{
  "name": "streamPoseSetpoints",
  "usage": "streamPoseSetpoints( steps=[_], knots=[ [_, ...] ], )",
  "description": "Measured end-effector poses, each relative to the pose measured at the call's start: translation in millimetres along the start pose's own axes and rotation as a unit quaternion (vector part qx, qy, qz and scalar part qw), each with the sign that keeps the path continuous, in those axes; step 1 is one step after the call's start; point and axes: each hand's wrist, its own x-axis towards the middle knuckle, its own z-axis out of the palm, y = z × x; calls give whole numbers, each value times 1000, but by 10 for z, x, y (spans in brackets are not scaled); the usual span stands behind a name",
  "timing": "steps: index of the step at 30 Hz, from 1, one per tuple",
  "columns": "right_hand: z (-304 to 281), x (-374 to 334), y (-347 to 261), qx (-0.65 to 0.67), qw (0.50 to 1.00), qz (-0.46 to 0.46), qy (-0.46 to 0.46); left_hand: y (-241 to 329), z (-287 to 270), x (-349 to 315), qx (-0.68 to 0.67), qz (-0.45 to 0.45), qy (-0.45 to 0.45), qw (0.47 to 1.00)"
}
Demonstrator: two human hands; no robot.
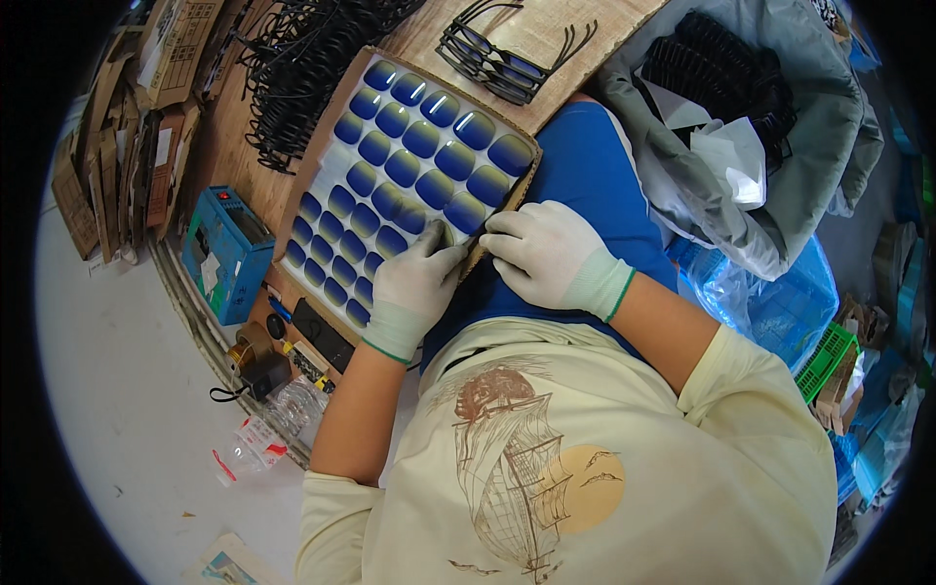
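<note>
Blue-yellow lenses (401,168) lie in a cardboard tray (323,159) just beyond the bent fingers of the nearer left hand (417,280), the right hand (553,255) curled by the tray's edge, either one's grip impossible to tell.

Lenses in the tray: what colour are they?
The lenses shade from deep blue to olive yellow; the head view shows it best.

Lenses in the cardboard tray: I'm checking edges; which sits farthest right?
The tinted lens at the right corner of the cardboard tray; others lie farther left.
</note>
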Motion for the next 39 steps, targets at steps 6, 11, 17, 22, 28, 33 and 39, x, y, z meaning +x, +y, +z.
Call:
streamPoseSetpoints(
  steps=[6, 11, 17, 22, 28, 33, 39],
  knots=[
    [11, 0, 6, 0, 1000, -4, 8, -34, -31, -17, -28, -3, 6, 1000],
    [-3, 7, -1, -2, 1000, 2, -9, -54, -58, -20, -20, 21, -2, 1000],
    [6, 0, 5, -2, 1000, 0, -1, 20, -84, -9, -5, 6, -17, 1000],
    [0, -2, 8, 0, 1000, 0, -4, 35, -59, 1, -1, -8, -18, 1000],
    [0, -10, 6, -8, 1000, 1, -11, 34, -25, 13, 12, 3, -1, 1000],
    [0, -9, 11, -7, 1000, -3, -8, -16, 48, -7, 11, 30, 39, 999],
    [7, -12, 4, -4, 1000, -1, -1, 1, -78, 1, -7, 10, -4, 1000]
  ],
)
